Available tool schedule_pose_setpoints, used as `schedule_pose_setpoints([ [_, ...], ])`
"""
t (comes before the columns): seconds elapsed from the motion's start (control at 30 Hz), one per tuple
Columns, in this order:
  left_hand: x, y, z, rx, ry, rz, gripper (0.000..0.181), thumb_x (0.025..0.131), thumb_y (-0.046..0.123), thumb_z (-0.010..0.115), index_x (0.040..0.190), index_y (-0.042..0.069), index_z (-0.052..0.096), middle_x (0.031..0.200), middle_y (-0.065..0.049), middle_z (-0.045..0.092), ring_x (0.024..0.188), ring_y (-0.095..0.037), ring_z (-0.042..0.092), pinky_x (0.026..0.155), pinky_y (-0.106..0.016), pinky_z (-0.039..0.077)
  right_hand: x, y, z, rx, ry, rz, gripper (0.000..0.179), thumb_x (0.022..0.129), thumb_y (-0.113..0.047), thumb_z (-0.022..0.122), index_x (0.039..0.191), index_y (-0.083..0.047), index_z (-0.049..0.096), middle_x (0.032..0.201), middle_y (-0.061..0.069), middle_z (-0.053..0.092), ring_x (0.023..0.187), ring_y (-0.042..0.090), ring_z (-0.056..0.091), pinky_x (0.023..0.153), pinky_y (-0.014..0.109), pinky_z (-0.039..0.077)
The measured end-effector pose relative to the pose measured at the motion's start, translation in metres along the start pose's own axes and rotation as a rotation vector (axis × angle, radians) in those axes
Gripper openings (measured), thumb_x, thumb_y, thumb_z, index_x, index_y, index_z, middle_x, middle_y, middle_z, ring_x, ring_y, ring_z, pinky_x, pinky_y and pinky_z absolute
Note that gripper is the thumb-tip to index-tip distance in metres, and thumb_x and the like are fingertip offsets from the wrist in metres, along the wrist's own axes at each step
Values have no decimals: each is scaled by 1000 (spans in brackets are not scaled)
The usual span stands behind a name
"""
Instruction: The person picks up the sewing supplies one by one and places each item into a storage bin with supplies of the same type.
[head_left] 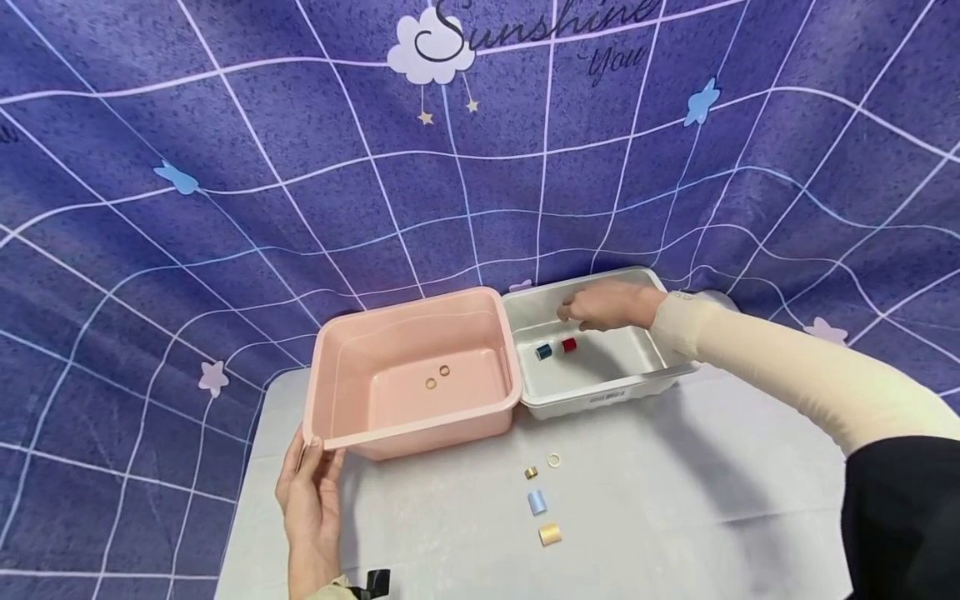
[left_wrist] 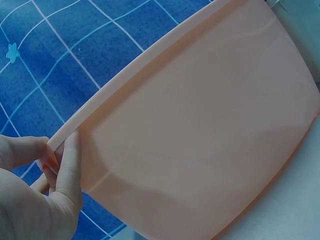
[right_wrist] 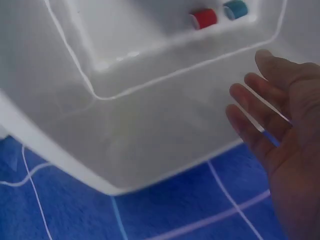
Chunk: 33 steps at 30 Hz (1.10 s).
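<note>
My left hand [head_left: 311,508] pinches the rim of a pink plastic basin [head_left: 431,429] at its near left corner, thumb on one side and fingers on the other in the left wrist view. Two small gold-coloured rings [head_left: 445,370] lie on the basin's floor. Over the far right part of a light grey bin [head_left: 577,400] hovers my right hand [head_left: 606,305], fingers spread loosely with nothing between them in the right wrist view. On the floor of that bin a red thread spool [head_left: 569,344] and a dark teal thread spool [head_left: 543,352] lie side by side.
In front of the bins, a pale ring [head_left: 553,460], a gold-coloured ring [head_left: 531,472], a light blue spool [head_left: 537,502] and a yellow-gold spool [head_left: 550,534] rest on the white table [head_left: 420,533]. A purple-blue grid-patterned cloth [head_left: 337,200] hangs behind. The two bins stand against each other.
</note>
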<state>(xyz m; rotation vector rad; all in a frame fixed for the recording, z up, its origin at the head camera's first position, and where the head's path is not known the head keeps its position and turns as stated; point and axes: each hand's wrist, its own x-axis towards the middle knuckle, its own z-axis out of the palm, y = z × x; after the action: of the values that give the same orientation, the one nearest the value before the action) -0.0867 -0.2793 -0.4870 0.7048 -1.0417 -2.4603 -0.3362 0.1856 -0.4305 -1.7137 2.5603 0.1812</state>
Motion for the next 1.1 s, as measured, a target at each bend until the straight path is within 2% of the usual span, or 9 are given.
schedule_pose_setpoints([
  [0.13,1,1,1,-18,-7,3,57,99,-2,66,153,7,51,133,-11,61,99,-16,68,91,-26,68,-9,-16,-26,-10,41,14,27,84,-7,83,102,-10,64,96,6,70,84,27,73,75,40,67],
  [0.3,2,3,3,-65,-23,12,55,98,-5,66,151,5,53,129,-12,64,93,-17,69,87,-28,69,-20,-40,-55,33,125,53,28,90,-13,81,115,-9,67,104,5,72,91,24,73,81,40,67],
  [0.53,2,1,0,-61,-16,5,51,98,-5,65,147,6,57,124,-14,66,84,-18,69,86,-29,70,-38,-74,-68,154,276,64,33,97,-21,76,126,-9,69,117,4,74,104,22,73,90,40,67],
  [0.63,2,-1,-2,-60,-18,3,51,99,-5,65,148,6,56,124,-14,65,85,-17,68,86,-29,69,-47,-89,-66,235,344,98,31,98,-21,75,128,-12,68,121,1,73,111,20,72,95,40,66],
  [0.83,2,-1,0,-51,-17,0,55,99,-3,66,151,6,52,128,-13,64,89,-16,67,87,-28,69,-66,-121,-53,315,473,143,35,94,-21,79,127,-17,68,124,-3,73,116,18,71,98,39,65],
  [0.97,0,-2,1,-49,-16,7,56,99,-2,67,152,6,52,126,-12,63,90,-15,68,85,-26,69,-75,-143,-37,386,542,187,39,93,-19,80,130,-15,67,128,-1,73,120,19,69,103,39,63],
  [1.1,-1,-3,1,-47,-4,1,56,98,-2,68,151,7,54,126,-12,64,90,-15,68,84,-25,69,-82,-162,-12,481,634,237,40,91,-14,81,129,-13,68,126,-1,73,115,16,70,99,32,64],
])
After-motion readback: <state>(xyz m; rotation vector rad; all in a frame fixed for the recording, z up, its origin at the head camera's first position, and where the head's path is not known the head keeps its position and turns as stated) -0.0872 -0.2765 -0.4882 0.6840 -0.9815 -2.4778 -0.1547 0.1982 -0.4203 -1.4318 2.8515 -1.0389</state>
